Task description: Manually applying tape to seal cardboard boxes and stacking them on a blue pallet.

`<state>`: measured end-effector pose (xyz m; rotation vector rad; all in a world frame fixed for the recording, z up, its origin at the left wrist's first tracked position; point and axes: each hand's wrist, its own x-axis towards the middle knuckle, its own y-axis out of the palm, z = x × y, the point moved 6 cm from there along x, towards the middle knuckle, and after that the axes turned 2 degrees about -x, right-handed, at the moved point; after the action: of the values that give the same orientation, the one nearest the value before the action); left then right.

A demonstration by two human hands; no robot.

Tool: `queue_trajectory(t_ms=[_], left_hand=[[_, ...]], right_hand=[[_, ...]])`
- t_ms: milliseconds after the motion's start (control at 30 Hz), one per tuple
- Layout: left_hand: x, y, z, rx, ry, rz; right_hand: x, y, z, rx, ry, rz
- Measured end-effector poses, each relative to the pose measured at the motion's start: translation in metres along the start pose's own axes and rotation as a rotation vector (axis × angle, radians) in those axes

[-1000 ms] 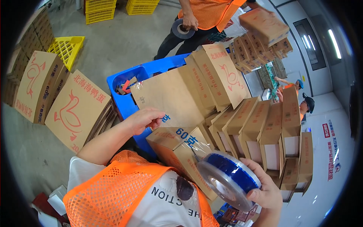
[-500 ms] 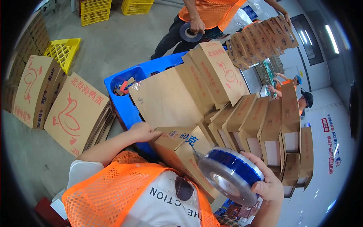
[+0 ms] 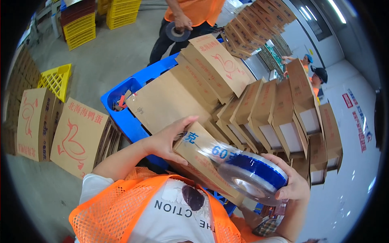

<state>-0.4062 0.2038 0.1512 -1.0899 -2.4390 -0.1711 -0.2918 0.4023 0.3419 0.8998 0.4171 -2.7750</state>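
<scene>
My left hand (image 3: 170,141) grips the left end of a cardboard box (image 3: 206,174) in front of my orange mesh vest, thumb low and fingers over the top edge. A strip of clear tape (image 3: 196,141) with blue printing lies along that edge and runs to a wide roll of blue and clear tape (image 3: 253,176). My right hand (image 3: 293,180) is shut around the roll's right side, just over the box's right part. Behind the box, a flat brown carton surface (image 3: 162,101) rests on a blue plastic pallet or bin (image 3: 111,101), beside rows of brown cartons (image 3: 275,117).
Flat cartons with red duck drawings (image 3: 73,141) lean at the left, near yellow crates (image 3: 81,36) and a yellow grid (image 3: 56,79). Ahead, a co-worker (image 3: 190,16) holds a dark tape roll, by stacked cartons (image 3: 251,28). Two co-workers (image 3: 318,81) are farther right.
My left hand has moved right from beside the box to gripping its end. The box and tape roll sit farther right in view, and the surroundings have shifted as my head moved.
</scene>
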Motion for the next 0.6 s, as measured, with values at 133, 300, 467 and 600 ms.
queue_trajectory(t_ms=[133, 300, 467, 600], left_hand=[[0.006, -0.002, -0.004, 0.001, -0.035, 0.006], [0.04, 0.001, -0.056, 0.407, -0.121, 0.274], [0.064, 0.053, -0.086, 0.894, -0.147, 0.611], [0.067, 0.051, -0.078, 0.778, -0.212, 0.54]], right_hand=[[-0.016, -0.018, -0.015, -0.021, -0.128, 0.072], [-0.021, -0.021, -0.034, 0.191, -0.232, 0.036], [-0.018, -0.021, -0.033, -0.006, -0.392, 0.098], [-0.027, -0.02, -0.033, 0.118, -0.262, 0.041]])
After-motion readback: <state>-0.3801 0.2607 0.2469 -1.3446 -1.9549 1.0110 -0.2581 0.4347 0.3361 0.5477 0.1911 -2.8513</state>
